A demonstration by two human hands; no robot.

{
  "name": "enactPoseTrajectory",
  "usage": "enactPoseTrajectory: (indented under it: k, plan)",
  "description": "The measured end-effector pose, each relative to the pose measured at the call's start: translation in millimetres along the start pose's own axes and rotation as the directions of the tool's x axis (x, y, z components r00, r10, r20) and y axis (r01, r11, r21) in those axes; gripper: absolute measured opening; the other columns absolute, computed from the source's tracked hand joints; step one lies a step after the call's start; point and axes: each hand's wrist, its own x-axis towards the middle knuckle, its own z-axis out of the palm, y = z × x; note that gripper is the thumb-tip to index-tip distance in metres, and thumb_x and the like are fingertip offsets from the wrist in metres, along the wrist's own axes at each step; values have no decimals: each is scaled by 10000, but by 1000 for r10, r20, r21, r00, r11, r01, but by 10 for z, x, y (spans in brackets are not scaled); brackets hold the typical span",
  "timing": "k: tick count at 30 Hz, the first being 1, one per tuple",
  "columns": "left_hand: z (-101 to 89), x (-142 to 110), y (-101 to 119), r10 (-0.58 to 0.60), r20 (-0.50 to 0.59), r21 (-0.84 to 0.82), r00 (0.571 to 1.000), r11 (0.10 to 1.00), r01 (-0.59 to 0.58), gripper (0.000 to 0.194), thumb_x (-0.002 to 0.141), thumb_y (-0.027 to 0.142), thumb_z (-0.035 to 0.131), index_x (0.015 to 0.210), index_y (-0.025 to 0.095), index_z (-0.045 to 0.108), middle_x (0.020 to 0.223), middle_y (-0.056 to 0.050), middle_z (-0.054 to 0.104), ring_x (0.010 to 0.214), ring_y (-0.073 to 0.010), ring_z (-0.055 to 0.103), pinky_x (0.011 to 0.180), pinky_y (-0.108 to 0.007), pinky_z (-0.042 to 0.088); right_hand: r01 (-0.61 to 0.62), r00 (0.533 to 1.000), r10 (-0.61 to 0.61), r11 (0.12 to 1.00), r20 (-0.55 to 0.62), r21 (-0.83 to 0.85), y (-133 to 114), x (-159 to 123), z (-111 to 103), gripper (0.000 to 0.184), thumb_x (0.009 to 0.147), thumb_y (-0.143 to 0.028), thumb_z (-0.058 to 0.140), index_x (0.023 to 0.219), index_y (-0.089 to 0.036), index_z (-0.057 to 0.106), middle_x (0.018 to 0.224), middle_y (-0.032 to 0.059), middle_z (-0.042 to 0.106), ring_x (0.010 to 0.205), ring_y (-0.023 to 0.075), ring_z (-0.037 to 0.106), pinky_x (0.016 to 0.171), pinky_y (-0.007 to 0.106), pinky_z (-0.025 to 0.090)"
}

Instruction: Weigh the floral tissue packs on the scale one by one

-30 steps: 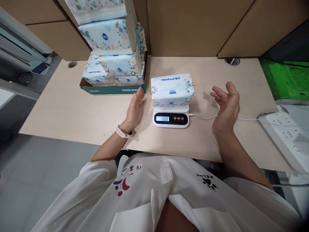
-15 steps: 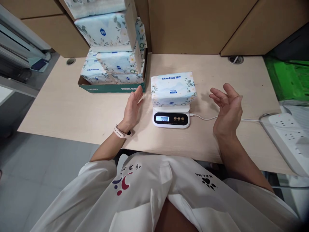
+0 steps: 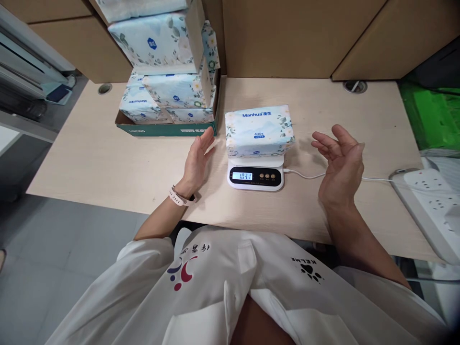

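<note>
A pale blue flowered tissue pack (image 3: pixel 258 131) lies on a small white digital scale (image 3: pixel 256 175) in the middle of the light wooden desk (image 3: pixel 108 167). The scale's lit display reads 1031. My left hand (image 3: pixel 197 160) rests edge-down on the desk just left of the pack, fingers straight and together, holding nothing. My right hand (image 3: pixel 340 163) hovers to the right of the pack, palm turned toward it, fingers loosely apart and empty. Neither hand touches the pack.
A green cardboard tray (image 3: pixel 167 129) at the back left holds several stacked tissue packs (image 3: pixel 168 62). A white cable (image 3: pixel 305 175) runs from the scale to a white power strip (image 3: pixel 427 201) at the right. Brown boxes stand behind the desk; a green crate (image 3: pixel 429 112) sits far right.
The scale's reading went from 1000 to 1031. Both hands stay beside the pack, almost unmoved.
</note>
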Motion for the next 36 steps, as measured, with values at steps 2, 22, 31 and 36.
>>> enactPoseTrajectory:
  k: [2,22,31,36]
  plan:
    - [5,-1,6,-4,-4,-6,1000,1000,4,884,948,914,426,1600,336,574,1833,-20,361,1732,-365,287,1407,-554,293,-1,1000,1,1000,4,-9,2,1,0,699,1069,-733,348,1425,-231,680,1301,101,813,1202,262,769,1200,569,495]
    - [34,-30,47,11,-24,-11,1000,1000,-11,893,942,904,455,1572,290,602,1814,-67,402,1714,-394,324,1392,-562,326,-11,1000,11,1000,-6,-7,-34,0,19,731,1053,-761,349,1414,-217,678,1291,118,804,1191,266,767,1188,556,505]
    - [23,-20,21,22,-24,-1,999,1000,-22,880,955,893,436,1577,292,594,1812,-68,406,1715,-389,325,1393,-567,322,-4,1000,4,1000,-2,-1,4,15,-7,716,1070,-727,356,1444,-204,671,1306,116,812,1202,250,765,1196,546,495]
    - [29,-23,45,21,-21,11,1000,1000,-20,887,961,883,434,1597,281,571,1824,-72,380,1733,-369,283,1396,-559,316,-40,999,41,999,10,-35,-26,18,5,769,1073,-751,316,1485,-189,643,1336,128,802,1267,259,754,1252,565,464]
